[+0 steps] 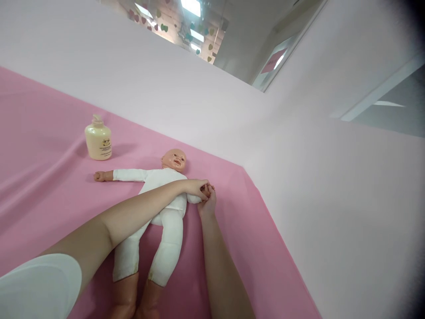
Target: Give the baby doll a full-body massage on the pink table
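Observation:
A baby doll (173, 230) with a white cloth body lies on its back on the pink sheet (40, 177), head pointing away from me. My left arm reaches across its torso, and my left hand (195, 188) is closed on the doll's hand (206, 191) on the right side. From below, my right hand (208, 205) grips the same small hand, its fingers touching those of my left. My fingers partly cover the doll's hand. The doll's other arm (129, 175) stretches out to the left.
A cream pump bottle (98, 141) with dark print stands on the sheet, left of the doll's head. Behind the sheet rises a white wall (139, 84). Above are a window (179, 26) with heart-shaped decorations and a reflective pane.

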Available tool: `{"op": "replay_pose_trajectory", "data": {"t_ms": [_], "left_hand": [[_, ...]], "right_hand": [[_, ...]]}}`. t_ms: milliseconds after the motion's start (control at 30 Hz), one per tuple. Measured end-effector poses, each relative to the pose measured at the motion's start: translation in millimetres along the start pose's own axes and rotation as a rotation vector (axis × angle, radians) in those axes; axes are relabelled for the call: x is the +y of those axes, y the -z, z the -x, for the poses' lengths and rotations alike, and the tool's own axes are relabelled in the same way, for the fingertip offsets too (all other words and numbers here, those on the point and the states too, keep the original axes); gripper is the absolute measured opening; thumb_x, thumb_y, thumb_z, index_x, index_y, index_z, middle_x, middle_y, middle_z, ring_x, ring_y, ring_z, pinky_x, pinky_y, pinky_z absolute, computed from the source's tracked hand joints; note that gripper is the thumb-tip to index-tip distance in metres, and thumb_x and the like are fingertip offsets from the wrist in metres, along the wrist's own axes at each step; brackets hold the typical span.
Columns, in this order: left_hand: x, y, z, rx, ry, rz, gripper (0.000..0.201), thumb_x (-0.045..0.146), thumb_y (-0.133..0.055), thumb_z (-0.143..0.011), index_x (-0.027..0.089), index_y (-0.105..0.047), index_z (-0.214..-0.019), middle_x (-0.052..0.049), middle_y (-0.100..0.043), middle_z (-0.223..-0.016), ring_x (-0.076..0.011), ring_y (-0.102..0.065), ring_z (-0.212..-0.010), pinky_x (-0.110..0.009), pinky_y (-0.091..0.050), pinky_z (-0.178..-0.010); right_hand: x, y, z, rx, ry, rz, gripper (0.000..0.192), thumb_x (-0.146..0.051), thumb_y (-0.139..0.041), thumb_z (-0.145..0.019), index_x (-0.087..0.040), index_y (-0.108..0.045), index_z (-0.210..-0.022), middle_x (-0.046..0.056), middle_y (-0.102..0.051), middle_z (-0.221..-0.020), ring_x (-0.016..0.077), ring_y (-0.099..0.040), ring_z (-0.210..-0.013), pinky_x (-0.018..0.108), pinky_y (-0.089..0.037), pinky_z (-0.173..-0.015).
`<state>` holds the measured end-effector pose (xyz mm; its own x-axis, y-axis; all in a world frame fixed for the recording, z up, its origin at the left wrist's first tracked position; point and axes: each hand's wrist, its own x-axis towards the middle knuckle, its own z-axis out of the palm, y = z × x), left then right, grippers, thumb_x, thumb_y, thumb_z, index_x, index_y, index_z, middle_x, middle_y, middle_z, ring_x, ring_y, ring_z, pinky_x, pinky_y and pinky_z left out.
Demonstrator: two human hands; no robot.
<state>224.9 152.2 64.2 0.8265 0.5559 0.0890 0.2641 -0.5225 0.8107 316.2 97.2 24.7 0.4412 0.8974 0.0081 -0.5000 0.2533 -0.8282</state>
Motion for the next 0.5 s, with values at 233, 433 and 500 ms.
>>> {"op": "replay_pose_trajectory", "data": {"t_ms": [233, 433, 500], "left_hand": [[1.7, 0.2, 0.4, -0.002, 0.008, -0.015, 0.049, 0.029, -0.075, -0.07, 0.018, -0.052, -0.112, -0.003, -0.066, -0.106, -0.0195, -0.063, -0.098, -0.025, -0.046, -0.079], [5.7, 1.6, 3.2, 0.001, 0.023, -0.028, 0.052, 0.031, -0.075, -0.07, 0.018, -0.053, -0.115, -0.003, -0.067, -0.107, -0.0198, -0.063, -0.098, -0.025, -0.046, -0.078], [6.0, 1.7, 3.4, 0.003, 0.019, -0.027, 0.052, 0.03, -0.075, -0.071, 0.018, -0.053, -0.116, -0.003, -0.067, -0.108, -0.0198, -0.063, -0.099, -0.025, -0.046, -0.079]], "right_hand": [[-8.2, 8.9, 5.5, -0.037, -0.062, -0.145, 0.011, -0.028, -0.059, -0.077, -0.021, -0.057, -0.085, -0.004, -0.067, -0.08, 0.0103, -0.066, -0.075, 0.022, -0.055, -0.072], [-8.7, 10.7, 1.6, -0.043, -0.084, -0.162, 0.012, -0.029, -0.059, -0.076, -0.022, -0.056, -0.084, -0.004, -0.068, -0.079, 0.011, -0.066, -0.073, 0.023, -0.055, -0.069], [-8.9, 11.2, 0.7, -0.035, -0.094, -0.151, 0.012, -0.03, -0.058, -0.076, -0.022, -0.056, -0.084, -0.004, -0.068, -0.078, 0.0115, -0.066, -0.072, 0.024, -0.055, -0.068]]}}
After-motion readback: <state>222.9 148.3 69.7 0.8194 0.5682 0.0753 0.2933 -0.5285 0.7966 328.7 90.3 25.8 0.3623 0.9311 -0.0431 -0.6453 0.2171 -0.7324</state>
